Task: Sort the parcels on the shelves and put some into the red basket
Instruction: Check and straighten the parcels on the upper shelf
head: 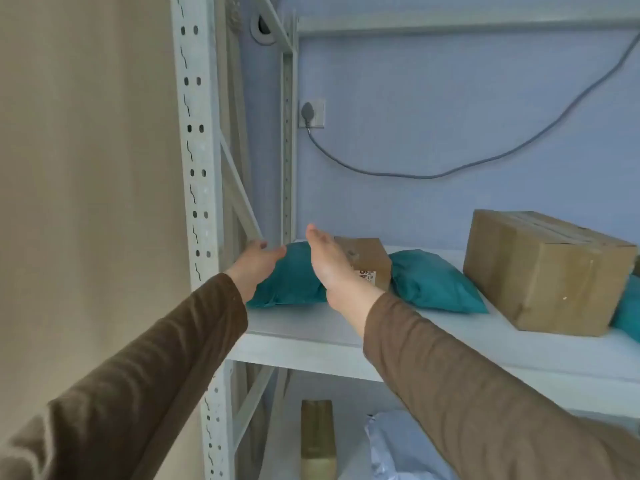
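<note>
Both arms reach in w/ the hands bracketing the teal poly mailer [294,282] at the upright end of the shelf [311,337], prob. because it's soft and bulgy and wants two-sided support rather than a one-hand pinch. Left hand [254,263] sits on the mailer's upright-side end, fingers [273,252] loosely bent over its top corner, touching but not clearly clamped yet. Right hand [327,258] is on the mailer's other flank, palm turned in, fingers straight and relaxed, holding nothing; whether it actually touches the bag I can't tell. Just behind that hand, away from the mailer, is a small cardboard box [369,261] w/ a printed label, pushed back toward the wall. Beyond it a second teal mailer [433,282] leans flat, then a big cardboard box [547,268], and a sliver of a third teal bag [628,306] at the frame edge. Parcels lie in one row, so the end one is the easy first pick. Below the mailer's shelf: a tall tan box [317,434] and a pale plastic bag [398,445]. Red basket not in view, so the drop-off spot is unknown. Step looks like: squeeze in, lift the mailer off.
</note>
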The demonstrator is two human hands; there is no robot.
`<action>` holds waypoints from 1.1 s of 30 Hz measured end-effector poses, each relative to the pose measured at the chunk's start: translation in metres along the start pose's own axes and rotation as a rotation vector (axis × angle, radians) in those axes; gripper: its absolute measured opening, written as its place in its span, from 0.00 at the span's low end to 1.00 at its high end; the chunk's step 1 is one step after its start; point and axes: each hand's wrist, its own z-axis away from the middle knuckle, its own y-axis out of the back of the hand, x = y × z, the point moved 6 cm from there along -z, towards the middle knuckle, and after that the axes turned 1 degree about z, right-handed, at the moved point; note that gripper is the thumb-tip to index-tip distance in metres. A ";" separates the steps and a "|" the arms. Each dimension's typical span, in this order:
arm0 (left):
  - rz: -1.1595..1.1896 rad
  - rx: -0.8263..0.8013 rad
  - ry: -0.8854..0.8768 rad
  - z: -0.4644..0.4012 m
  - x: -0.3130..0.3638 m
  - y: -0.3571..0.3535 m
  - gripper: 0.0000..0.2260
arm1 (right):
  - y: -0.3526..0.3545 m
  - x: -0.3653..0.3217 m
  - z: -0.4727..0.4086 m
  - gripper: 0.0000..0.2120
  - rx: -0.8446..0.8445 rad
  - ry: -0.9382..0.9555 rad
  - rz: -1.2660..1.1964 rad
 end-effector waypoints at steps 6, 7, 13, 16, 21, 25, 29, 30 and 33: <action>-0.053 -0.034 0.175 -0.020 -0.028 -0.002 0.25 | -0.012 0.028 -0.031 0.34 0.002 -0.143 0.145; -0.057 -0.050 0.184 -0.020 -0.029 -0.003 0.24 | -0.014 0.033 -0.035 0.34 -0.004 -0.171 0.136; 0.058 -0.080 0.147 -0.006 -0.028 -0.007 0.20 | -0.018 0.040 -0.024 0.32 0.008 -0.145 0.092; 0.191 -0.043 0.053 0.016 -0.017 -0.001 0.21 | -0.016 0.033 0.000 0.32 0.014 0.003 0.079; 0.270 0.035 -0.176 0.082 0.004 0.019 0.26 | 0.004 0.022 0.062 0.29 0.086 0.253 0.063; 0.416 -0.014 -0.194 0.154 0.009 0.018 0.23 | 0.035 0.019 0.140 0.26 0.159 0.379 0.101; 0.574 -0.068 -0.159 0.235 0.008 0.011 0.24 | 0.063 0.024 0.228 0.26 0.174 0.492 0.176; 0.597 -0.089 -0.147 0.256 0.008 0.009 0.25 | 0.069 0.027 0.250 0.26 0.172 0.513 0.192; 0.583 -0.203 -0.090 0.316 0.001 0.002 0.30 | 0.087 0.040 0.314 0.27 0.167 0.556 0.233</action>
